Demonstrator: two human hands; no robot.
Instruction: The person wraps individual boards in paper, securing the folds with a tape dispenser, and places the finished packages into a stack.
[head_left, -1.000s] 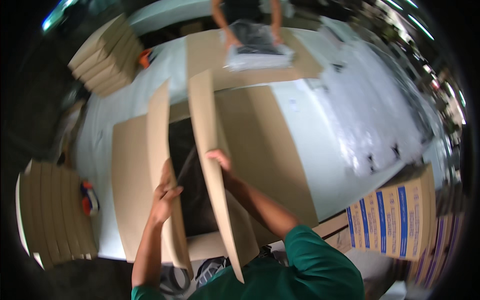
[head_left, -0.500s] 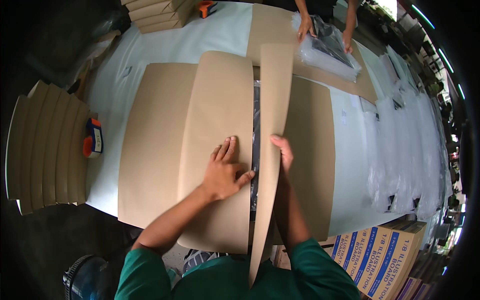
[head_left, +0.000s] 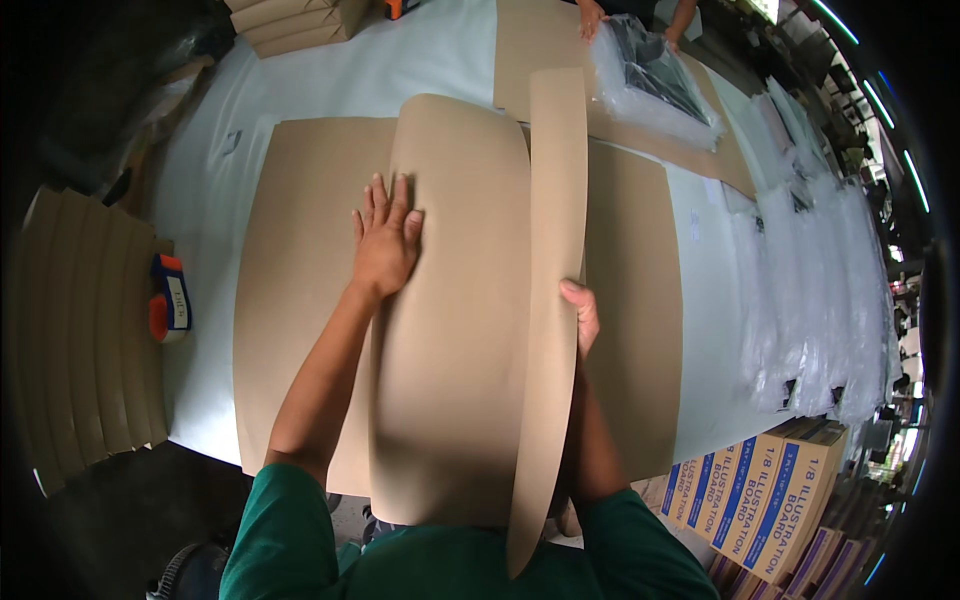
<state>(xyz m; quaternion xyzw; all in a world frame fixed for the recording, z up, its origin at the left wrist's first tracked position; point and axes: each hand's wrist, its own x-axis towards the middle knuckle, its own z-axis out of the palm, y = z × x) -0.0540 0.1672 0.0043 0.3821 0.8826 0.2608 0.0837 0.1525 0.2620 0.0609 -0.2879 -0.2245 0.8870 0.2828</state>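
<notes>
A big sheet of brown kraft paper (head_left: 460,300) lies in front of me with its left part folded over toward the middle. My left hand (head_left: 386,245) rests flat on the fold's rounded left edge, fingers stretched out. The paper's right part stands up as a curved flap (head_left: 556,200). My right hand (head_left: 582,318) grips that flap's right edge, thumb in front, the other fingers mostly hidden behind. Flat brown paper shows on the left (head_left: 290,290) and the right (head_left: 630,330). Whatever lies under the fold is hidden.
A blue-and-orange tape dispenser (head_left: 172,298) stands by stacked brown packages (head_left: 85,320) at left. More packages (head_left: 295,25) lie at the far left. Clear-wrapped bundles (head_left: 820,290) line the right, above printed cartons (head_left: 770,495). Across the table, a co-worker's hands (head_left: 592,18) touch a plastic-wrapped bundle (head_left: 655,80).
My left hand has slid up and left to the fold's edge. The folded paper has shifted right, covering the dark plastic-wrapped strip that showed before. My right hand still holds the flap.
</notes>
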